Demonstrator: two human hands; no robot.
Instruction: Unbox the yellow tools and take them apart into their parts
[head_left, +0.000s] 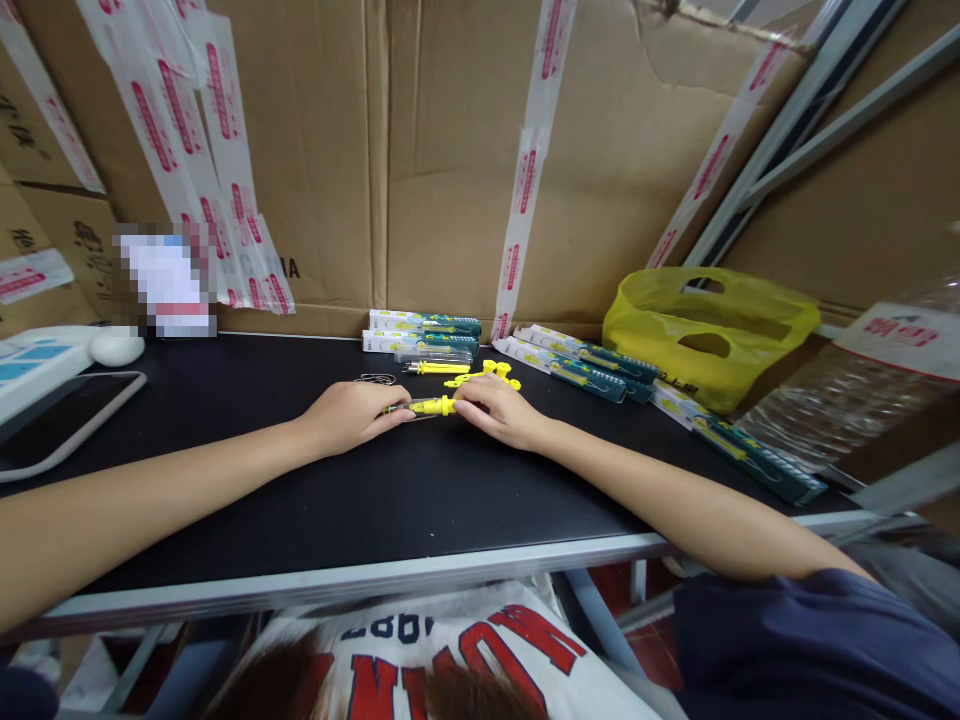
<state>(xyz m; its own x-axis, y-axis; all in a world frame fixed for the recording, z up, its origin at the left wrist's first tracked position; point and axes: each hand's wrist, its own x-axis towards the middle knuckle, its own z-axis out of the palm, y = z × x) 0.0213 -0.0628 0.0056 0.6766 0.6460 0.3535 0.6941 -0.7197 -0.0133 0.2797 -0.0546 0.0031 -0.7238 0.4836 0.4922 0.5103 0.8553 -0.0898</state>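
Between my hands, low over the black tabletop [420, 490], lies a slim pen-shaped tool [429, 406] with a clear body and yellow parts. The fingers of my left hand [343, 415] pinch its clear left end. My right hand [504, 408] grips the yellow right end, and its fingers hide the tip. Just behind sits a second yellow pen-shaped piece [439, 368], with clear tubes [433, 355] beyond it. Several small yellow parts [501, 368] lie close behind my right hand. Thin coiled wires [375, 379] rest behind my left hand.
Printed boxes [424, 322] are stacked at the back, with more boxes [574, 365] to the right. A yellow plastic bag [697, 330] and a large clear bottle [840, 385] stand at right. At left are a phone [67, 425] and a power strip [37, 355]. Cardboard [450, 170] walls the back.
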